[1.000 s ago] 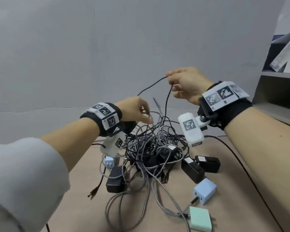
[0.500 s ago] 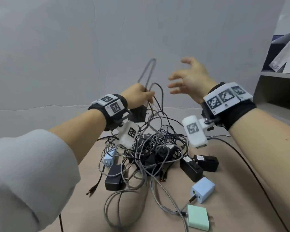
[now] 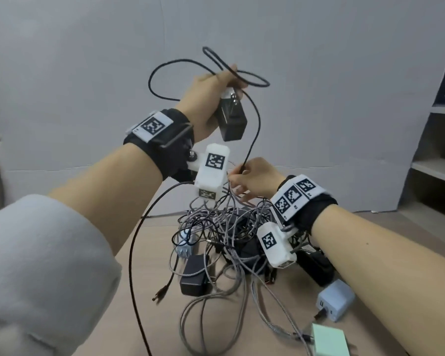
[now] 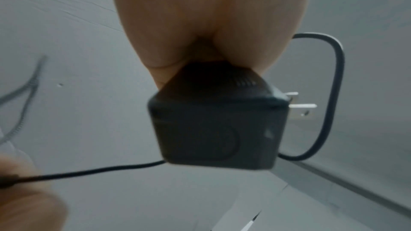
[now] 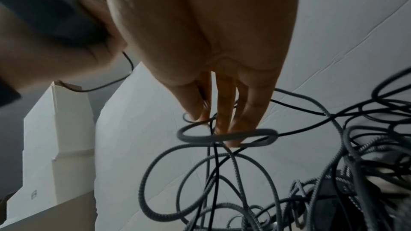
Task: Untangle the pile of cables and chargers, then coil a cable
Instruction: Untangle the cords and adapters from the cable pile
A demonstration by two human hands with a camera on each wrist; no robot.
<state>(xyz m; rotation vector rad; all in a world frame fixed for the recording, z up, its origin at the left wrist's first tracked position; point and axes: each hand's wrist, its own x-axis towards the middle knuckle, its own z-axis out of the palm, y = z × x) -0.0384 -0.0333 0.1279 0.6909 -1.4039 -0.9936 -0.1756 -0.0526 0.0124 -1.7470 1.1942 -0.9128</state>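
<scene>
My left hand [image 3: 224, 80] is raised above the table and grips a black charger [image 3: 231, 119] by its pronged end, along with loops of its thin black cable [image 3: 254, 119]. The left wrist view shows the charger [image 4: 218, 126] hanging below my fingers. That cable drops to my right hand [image 3: 238, 176], which pinches it just above the tangled pile of grey and black cables [image 3: 229, 240]. In the right wrist view my fingers [image 5: 222, 111] reach into a grey cable loop [image 5: 227, 136].
On the brown table [image 3: 396, 253] lie a black charger [image 3: 194, 276], a light blue charger [image 3: 335, 301] and a mint green one [image 3: 329, 345]. A shelf unit [image 3: 437, 163] stands at the right. A grey wall backs the table.
My left hand has lifted the black charger and its cable up out of the pile. My right hand, spread open half a second ago, has dropped and pinched the hanging cable.
</scene>
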